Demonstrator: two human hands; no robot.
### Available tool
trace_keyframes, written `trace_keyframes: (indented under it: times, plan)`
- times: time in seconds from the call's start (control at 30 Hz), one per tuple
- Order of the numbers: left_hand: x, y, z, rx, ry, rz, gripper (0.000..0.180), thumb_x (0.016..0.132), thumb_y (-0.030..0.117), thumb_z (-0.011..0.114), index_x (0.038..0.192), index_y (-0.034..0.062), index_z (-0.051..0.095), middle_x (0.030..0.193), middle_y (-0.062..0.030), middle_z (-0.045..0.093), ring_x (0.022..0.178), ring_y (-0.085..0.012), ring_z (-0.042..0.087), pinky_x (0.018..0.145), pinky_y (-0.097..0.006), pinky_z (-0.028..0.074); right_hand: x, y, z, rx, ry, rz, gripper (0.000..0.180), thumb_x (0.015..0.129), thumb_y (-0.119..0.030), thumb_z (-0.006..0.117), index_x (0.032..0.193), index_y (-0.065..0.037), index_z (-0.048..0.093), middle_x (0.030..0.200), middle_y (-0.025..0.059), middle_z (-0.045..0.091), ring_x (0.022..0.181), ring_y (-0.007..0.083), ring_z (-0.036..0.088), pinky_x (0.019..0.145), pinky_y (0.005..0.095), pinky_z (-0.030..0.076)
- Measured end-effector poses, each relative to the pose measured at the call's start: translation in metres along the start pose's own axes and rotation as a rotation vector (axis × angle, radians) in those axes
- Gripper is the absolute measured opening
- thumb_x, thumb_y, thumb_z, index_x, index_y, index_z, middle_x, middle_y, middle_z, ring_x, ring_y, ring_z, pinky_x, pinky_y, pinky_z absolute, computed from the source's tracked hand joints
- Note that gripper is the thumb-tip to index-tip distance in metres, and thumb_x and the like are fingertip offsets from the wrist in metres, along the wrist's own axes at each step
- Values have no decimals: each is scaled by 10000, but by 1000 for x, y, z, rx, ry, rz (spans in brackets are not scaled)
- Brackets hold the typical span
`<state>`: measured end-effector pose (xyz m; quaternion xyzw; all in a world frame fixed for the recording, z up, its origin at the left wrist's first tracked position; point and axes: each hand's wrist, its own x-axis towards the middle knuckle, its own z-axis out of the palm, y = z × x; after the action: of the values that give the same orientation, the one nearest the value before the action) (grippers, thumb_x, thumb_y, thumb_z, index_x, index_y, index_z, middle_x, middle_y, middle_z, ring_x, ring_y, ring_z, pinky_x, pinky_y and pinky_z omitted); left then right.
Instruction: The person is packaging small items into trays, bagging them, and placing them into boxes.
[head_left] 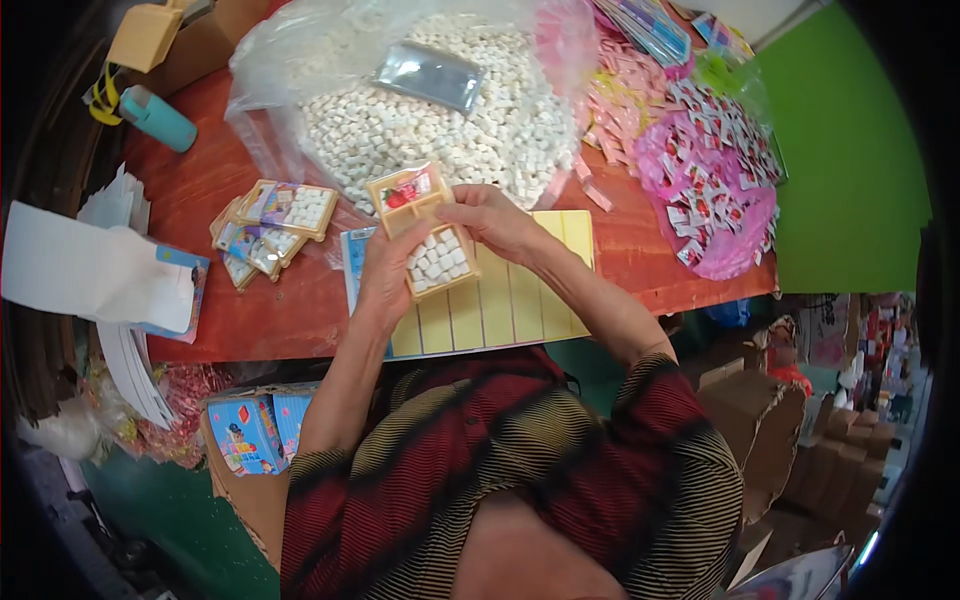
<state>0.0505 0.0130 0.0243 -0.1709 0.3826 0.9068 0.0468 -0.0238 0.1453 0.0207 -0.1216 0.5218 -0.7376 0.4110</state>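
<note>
Both hands hold a small tan plastic tray point(425, 232) above a yellow sheet point(505, 300) on the red-brown table point(200, 200). My left hand point(388, 272) grips the tray's lower left side. My right hand point(495, 220) pinches its right edge near the top. The tray's lower compartment is full of small white cubes; its upper compartments hold red and white bits. Just behind it lies a big clear bag of white cubes point(420, 110).
A pile of filled trays point(275, 225) lies at left, with white paper point(90, 270) and a teal bottle point(160, 118) further left. Pink packets point(705, 190) spread at right. Blue printed cards point(250, 430) sit in a box below the table edge.
</note>
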Motion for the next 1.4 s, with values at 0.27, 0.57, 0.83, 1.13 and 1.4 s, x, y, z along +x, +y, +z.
trace_keyframes:
  times: [0.27, 0.57, 0.83, 1.13, 1.4]
  plan:
    - [-6, 5, -15, -16, 36, -59, 266, 777, 44, 488, 1039, 1, 457, 926, -82, 549, 800, -175, 566, 688, -294, 483, -45, -17, -49, -729, 524, -345, 110, 781, -141, 518, 841, -55, 549, 773, -12, 543, 649, 70, 490, 581, 215, 416]
    - [-36, -36, -54, -184, 106, -121, 339, 811, 152, 453, 1104, -9, 399, 1000, -134, 529, 853, -237, 558, 753, -358, 468, -45, 15, -2, -1364, 232, -592, 241, 683, -122, 601, 886, -16, 526, 858, 95, 518, 800, 253, 486, 704, 316, 398]
    - [-70, 9, -78, -234, 180, 116, 339, 817, 161, 447, 1114, 9, 391, 1038, -109, 511, 929, -229, 522, 809, -395, 433, 19, 31, 46, -1486, 5, -618, 270, 611, -192, 644, 804, -39, 535, 809, 83, 514, 759, 251, 470, 655, 340, 384]
    - [-78, 29, -98, -255, 277, 260, 330, 818, 141, 444, 1118, 14, 386, 1033, -115, 511, 925, -229, 526, 801, -380, 439, 25, 66, 56, -1564, 114, -695, 275, 614, -155, 622, 848, -51, 522, 833, 67, 509, 787, 225, 471, 662, 333, 360]
    - [-70, 18, -90, -286, 222, 242, 330, 806, 123, 455, 1106, 3, 391, 1016, -119, 514, 904, -237, 535, 787, -373, 446, 11, 72, 60, -1540, 146, -704, 288, 634, -112, 588, 904, -42, 519, 934, 93, 502, 841, 244, 474, 674, 340, 354]
